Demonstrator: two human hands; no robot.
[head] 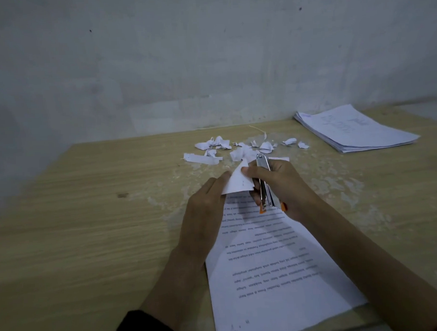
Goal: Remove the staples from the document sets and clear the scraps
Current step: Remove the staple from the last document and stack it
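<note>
Scraps (240, 154), ragged, on woodgrain table (89, 221)

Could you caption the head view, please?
Left hand and right hand, holding a stapler, pinch a document corner near scraps.

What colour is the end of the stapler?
Orange; the stapler shows best in the head view.

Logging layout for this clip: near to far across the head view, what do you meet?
Printed document → left hand pinching its lifted corner, right hand gripping the stapler → torn scraps → wall. Paper stack omitted: level with the scraps.
</note>
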